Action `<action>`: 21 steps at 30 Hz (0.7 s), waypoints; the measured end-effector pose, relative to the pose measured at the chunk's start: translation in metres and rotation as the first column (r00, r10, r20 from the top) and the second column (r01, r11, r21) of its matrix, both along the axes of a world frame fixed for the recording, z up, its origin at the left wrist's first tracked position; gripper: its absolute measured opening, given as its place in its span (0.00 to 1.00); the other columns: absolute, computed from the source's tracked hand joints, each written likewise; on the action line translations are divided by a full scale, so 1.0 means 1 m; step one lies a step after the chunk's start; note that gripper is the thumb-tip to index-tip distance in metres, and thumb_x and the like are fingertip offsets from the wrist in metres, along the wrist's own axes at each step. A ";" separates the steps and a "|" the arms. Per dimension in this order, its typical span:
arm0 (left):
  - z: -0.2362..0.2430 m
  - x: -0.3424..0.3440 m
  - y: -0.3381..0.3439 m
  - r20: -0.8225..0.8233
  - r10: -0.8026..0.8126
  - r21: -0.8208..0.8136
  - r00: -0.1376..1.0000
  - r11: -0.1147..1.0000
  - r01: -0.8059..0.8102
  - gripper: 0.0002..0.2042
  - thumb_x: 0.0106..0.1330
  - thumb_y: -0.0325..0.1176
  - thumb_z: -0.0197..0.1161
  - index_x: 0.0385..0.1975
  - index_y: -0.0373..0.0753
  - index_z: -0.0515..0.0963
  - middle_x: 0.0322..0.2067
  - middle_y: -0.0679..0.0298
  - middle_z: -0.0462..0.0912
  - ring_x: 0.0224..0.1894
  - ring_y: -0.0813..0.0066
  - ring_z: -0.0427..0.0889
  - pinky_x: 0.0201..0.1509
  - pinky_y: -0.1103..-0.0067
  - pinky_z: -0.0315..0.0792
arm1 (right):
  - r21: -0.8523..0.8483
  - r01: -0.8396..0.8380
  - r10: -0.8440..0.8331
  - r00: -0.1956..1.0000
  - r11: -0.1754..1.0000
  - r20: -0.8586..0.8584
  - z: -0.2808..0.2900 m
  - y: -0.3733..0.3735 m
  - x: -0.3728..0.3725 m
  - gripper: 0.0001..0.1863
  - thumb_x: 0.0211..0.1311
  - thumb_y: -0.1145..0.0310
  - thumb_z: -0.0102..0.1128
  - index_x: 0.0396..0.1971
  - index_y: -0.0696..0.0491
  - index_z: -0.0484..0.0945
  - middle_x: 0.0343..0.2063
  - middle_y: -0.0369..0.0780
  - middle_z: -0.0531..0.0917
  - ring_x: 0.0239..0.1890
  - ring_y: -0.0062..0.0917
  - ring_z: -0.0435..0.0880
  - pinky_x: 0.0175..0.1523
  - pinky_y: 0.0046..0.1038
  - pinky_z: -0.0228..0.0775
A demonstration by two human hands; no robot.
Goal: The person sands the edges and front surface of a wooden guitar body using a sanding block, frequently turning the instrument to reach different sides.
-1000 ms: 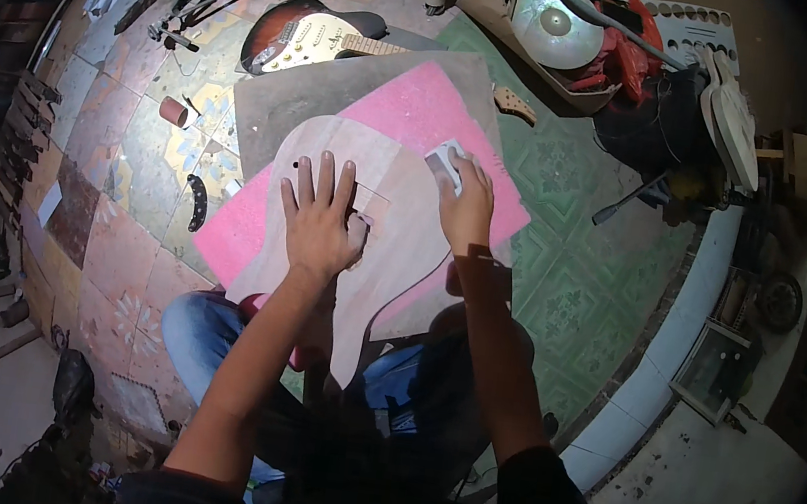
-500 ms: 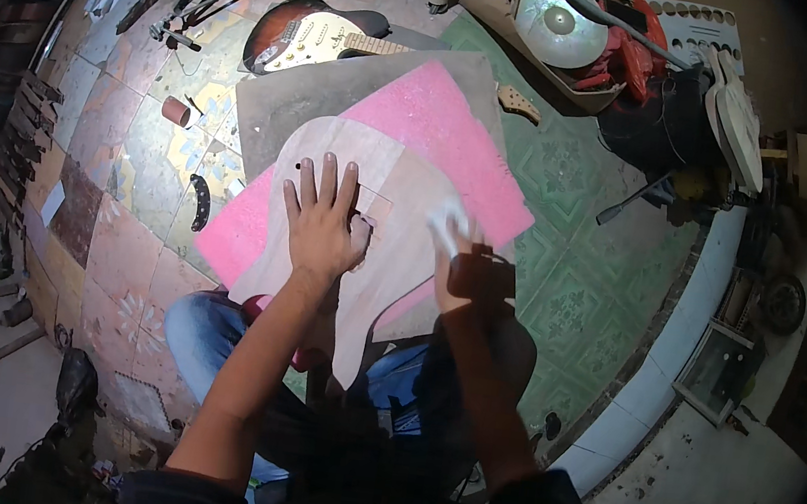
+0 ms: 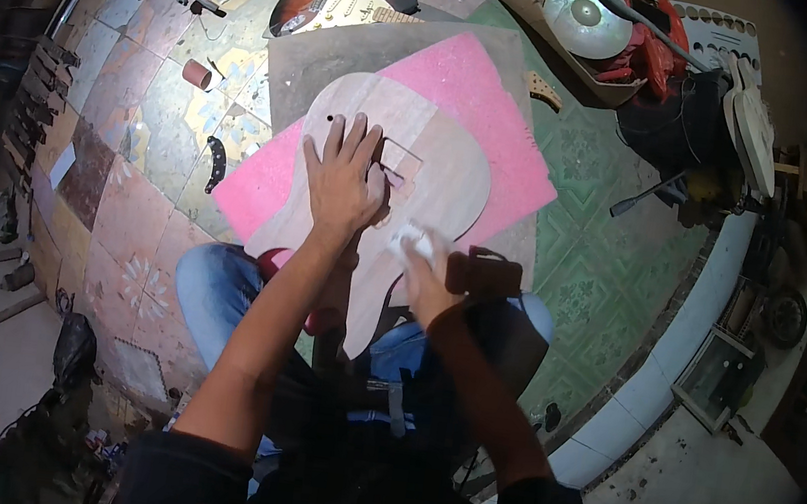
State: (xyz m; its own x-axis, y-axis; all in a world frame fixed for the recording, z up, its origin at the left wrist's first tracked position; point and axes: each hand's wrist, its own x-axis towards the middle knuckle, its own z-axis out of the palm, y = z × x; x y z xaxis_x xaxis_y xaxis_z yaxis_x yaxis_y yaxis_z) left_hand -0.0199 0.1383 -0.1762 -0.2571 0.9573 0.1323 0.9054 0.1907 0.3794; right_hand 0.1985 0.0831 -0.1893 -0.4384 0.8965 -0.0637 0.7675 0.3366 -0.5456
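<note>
A bare, pale wooden electric-guitar body (image 3: 451,152) lies over a pink foam sheet (image 3: 513,180), its narrow end reaching toward my lap. My left hand (image 3: 341,189) rests flat on the body's left part, fingers spread, beside a rectangular cut-out. Lower on the right, my right hand (image 3: 430,281) grips a small white pad (image 3: 412,240) against the wood. Motion blur hides what kind of pad it is. Under the foam is a grey sheet (image 3: 290,72).
Beyond the sheets lies a sunburst electric guitar (image 3: 343,8). A cardboard box (image 3: 560,45) and black bin (image 3: 666,123) stand far right. A brown roll (image 3: 198,75) and curved black piece (image 3: 215,165) lie on the left tiles. My knees flank the body.
My right hand has moved with the white pad from the body's right edge toward its lower middle. The left hand stays on the wood. The whole view has shifted slightly.
</note>
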 end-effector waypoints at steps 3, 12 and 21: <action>-0.011 -0.014 -0.019 0.221 -0.056 0.125 0.974 0.992 0.028 0.29 0.59 0.34 0.60 0.65 0.43 0.75 0.70 0.55 0.71 0.77 0.53 0.59 0.76 0.39 0.47 | 0.209 0.028 -0.052 0.993 0.978 0.109 0.019 0.081 -0.018 0.24 0.62 0.67 0.65 0.60 0.42 0.81 0.62 0.47 0.75 0.61 0.48 0.73 0.66 0.51 0.64; 0.002 -0.015 -0.052 0.052 0.364 -0.010 0.930 0.931 -0.364 0.29 0.69 0.46 0.64 0.68 0.43 0.71 0.61 0.40 0.72 0.62 0.44 0.75 0.62 0.57 0.72 | -0.283 0.088 -0.090 0.996 0.955 0.005 -0.004 -0.047 -0.040 0.24 0.68 0.54 0.63 0.63 0.41 0.78 0.57 0.52 0.79 0.59 0.51 0.76 0.61 0.54 0.68; 0.000 -0.015 -0.044 0.032 0.332 -0.091 0.943 0.940 -0.328 0.30 0.68 0.51 0.64 0.67 0.44 0.73 0.53 0.43 0.75 0.53 0.46 0.77 0.52 0.59 0.76 | 0.269 0.069 -0.174 0.905 0.961 0.388 -0.015 0.033 -0.043 0.22 0.64 0.58 0.64 0.56 0.48 0.82 0.58 0.48 0.79 0.61 0.41 0.75 0.61 0.47 0.72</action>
State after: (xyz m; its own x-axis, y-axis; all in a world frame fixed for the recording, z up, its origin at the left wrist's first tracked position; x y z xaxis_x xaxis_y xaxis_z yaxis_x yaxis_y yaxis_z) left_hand -0.0351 0.0940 -0.1761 -0.5641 0.8249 0.0367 0.7685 0.5082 0.3889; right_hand 0.1554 0.1158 -0.2045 -0.3080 0.9513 0.0152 0.9468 0.3081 -0.0929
